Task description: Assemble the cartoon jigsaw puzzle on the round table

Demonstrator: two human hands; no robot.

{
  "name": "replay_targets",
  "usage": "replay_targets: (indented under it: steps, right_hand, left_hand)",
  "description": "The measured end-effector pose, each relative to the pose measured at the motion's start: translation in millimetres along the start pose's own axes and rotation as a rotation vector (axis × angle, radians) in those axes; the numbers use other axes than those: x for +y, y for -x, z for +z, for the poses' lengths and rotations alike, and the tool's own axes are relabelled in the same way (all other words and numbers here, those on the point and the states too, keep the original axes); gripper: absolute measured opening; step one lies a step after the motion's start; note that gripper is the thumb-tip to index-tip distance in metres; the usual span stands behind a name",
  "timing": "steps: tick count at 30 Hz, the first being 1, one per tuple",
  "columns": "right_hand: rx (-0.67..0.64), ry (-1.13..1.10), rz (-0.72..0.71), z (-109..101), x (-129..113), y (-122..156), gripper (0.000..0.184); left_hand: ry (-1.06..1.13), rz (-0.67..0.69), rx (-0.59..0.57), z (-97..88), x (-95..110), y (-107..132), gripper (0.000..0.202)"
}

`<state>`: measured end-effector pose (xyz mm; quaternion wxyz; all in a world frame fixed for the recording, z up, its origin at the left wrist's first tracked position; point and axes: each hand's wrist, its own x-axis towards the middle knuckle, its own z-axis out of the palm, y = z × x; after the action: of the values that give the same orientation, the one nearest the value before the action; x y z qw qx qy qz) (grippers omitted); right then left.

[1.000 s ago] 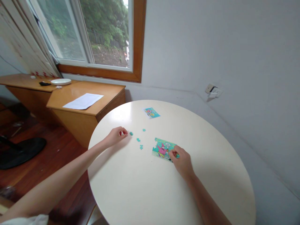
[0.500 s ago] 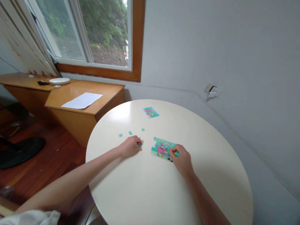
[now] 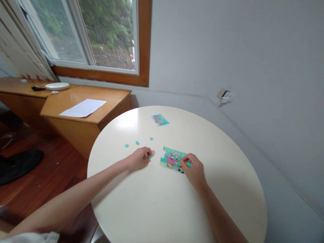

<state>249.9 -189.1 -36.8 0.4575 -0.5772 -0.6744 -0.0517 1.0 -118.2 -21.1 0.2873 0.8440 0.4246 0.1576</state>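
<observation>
My left hand [image 3: 138, 158] rests on the table, its thumb and fingers closed on a small teal jigsaw puzzle piece [image 3: 149, 157]. To the right lies a partly joined jigsaw puzzle [image 3: 170, 160] showing a pink starfish and other cartoon figures, its left edge notched. My right hand [image 3: 194, 169] bends over the puzzle's right part with thumb and fingers pinched together; whatever is between the fingertips is hidden. Beyond my left hand lie three loose teal pieces, a left one [image 3: 127, 145], a middle one [image 3: 137, 143] and a right one [image 3: 151, 138].
A small picture card [image 3: 160, 119] with similar figures lies at the far side of the round white table [image 3: 157, 209]. Left of it stands a wooden cabinet [image 3: 113, 101] bearing a white paper sheet [image 3: 83, 108] and a white plate [image 3: 57, 86]. A wall [image 3: 187, 50] rises behind the table.
The view has shifted slightly, so everything sits a little further left. My left hand keeps its piece, and my right hand stays over the puzzle with hardly any movement.
</observation>
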Motion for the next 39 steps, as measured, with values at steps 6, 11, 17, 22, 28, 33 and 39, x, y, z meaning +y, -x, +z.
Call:
replay_targets:
  steps: [6,11,17,22,28,33,39]
  right_hand:
    - [-0.015,-0.019,0.046,-1,1,0,0.017]
    - [-0.031,-0.030,0.065,-1,2,-1,0.018]
    - [-0.018,-0.050,0.110,-1,1,-1,0.017]
    - [0.012,-0.079,0.170,-3,2,-3,0.016]
    - [-0.083,-0.196,0.166,-5,-6,-3,0.020]
    - [-0.219,-0.341,0.195,-4,-14,-4,0.026]
    - [-0.195,-0.408,0.432,-10,7,-7,0.020]
  left_hand:
    - [0.216,-0.022,0.075,1.1,4,0,0.005]
    - [0.532,-0.059,0.087,3.8,2,-9,0.007]
    - [0.681,-0.087,0.104,5.7,4,-13,0.009]
    - [0.702,-0.131,0.081,3.7,13,-15,0.008]
    - [0.739,-0.010,0.018,19.1,40,-30,0.007]
    - [0.759,0.070,-0.039,40.6,68,-48,0.008]
    - [0.708,0.095,-0.029,45.5,81,-58,0.005]
